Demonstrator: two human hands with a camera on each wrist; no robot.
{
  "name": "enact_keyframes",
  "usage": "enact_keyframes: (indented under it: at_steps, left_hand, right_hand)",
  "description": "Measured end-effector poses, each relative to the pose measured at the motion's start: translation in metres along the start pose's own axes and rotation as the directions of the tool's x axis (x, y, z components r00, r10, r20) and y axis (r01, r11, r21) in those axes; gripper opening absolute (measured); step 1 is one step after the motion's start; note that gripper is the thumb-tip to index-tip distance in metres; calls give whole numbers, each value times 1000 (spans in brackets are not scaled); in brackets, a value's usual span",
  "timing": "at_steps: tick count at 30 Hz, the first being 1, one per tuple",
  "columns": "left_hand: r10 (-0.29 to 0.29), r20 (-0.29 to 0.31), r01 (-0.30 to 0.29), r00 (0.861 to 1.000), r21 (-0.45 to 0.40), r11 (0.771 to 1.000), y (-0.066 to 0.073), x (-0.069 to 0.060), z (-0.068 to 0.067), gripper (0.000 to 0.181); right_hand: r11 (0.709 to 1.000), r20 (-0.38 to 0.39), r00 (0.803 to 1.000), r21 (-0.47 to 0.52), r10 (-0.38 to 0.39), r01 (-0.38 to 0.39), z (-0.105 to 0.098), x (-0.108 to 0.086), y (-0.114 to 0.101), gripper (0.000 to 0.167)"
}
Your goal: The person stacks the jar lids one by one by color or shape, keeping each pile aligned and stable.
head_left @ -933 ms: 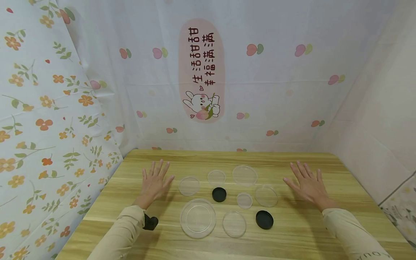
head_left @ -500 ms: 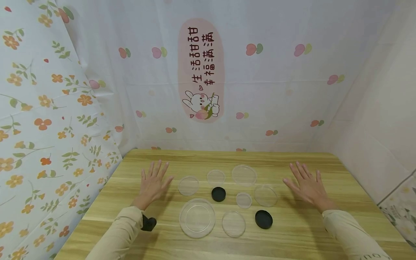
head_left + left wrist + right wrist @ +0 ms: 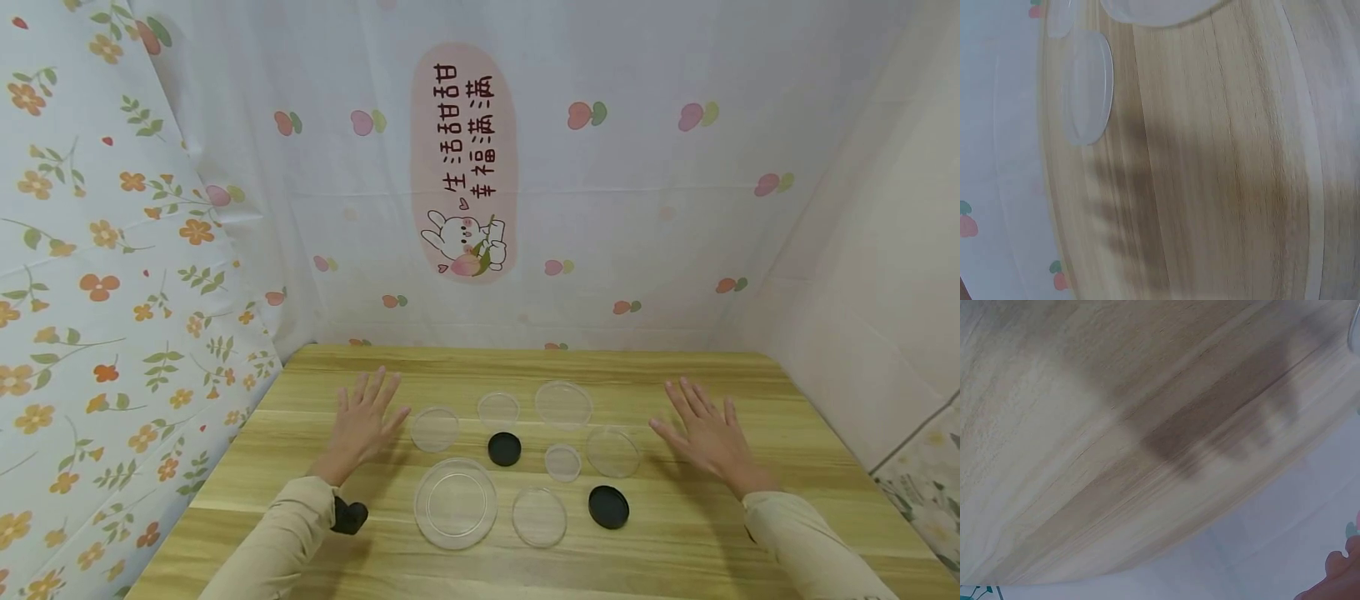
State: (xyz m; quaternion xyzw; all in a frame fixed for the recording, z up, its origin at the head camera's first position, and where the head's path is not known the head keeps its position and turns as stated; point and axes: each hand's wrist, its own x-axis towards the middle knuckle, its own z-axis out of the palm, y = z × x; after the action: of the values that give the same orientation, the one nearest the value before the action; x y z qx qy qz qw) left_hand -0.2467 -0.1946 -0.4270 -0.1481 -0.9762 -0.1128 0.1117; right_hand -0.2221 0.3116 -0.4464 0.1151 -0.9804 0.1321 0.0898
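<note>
My left hand (image 3: 362, 425), palm down with fingers spread, holds nothing. Nearest to it lies a clear round lid (image 3: 435, 429), which the left wrist view shows as a frosted-looking lid (image 3: 1090, 87). On the other side, my right hand (image 3: 708, 435) is likewise spread and holds nothing; a clear round lid (image 3: 613, 452) is closest to it. Between the hands lie a small black round lid (image 3: 505, 448), a second black lid (image 3: 608, 507), and a large clear round lid (image 3: 455, 503) with an inner ring. At the right wrist view's corner, some fingers (image 3: 1341, 575) show.
More clear discs lie among these: one at the back (image 3: 564, 405), a smaller one (image 3: 498, 411), a tiny one (image 3: 562, 462), and one in front (image 3: 539, 517). The wooden table (image 3: 420, 575) ends at a patterned white cloth (image 3: 637, 225). A black wrist mount (image 3: 349, 517) sits by the left sleeve.
My left hand has shifted slightly to the right, towards the lids. My right hand has moved slightly left and down. The lids have not moved on the table.
</note>
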Motion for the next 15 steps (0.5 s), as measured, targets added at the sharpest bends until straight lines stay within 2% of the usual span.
enact_keyframes:
  at_steps: [9, 15]
  left_hand:
    - [58, 32, -58, 998, 2, 998, 18, 4, 6, 60]
    - [119, -1, -119, 993, -41, 992, 36, 13, 10, 58]
  right_hand:
    - [999, -12, 1000, 32, -23, 23, 3, 8, -11, 71]
    - [998, 30, 999, 52, -38, 36, 8, 19, -25, 73]
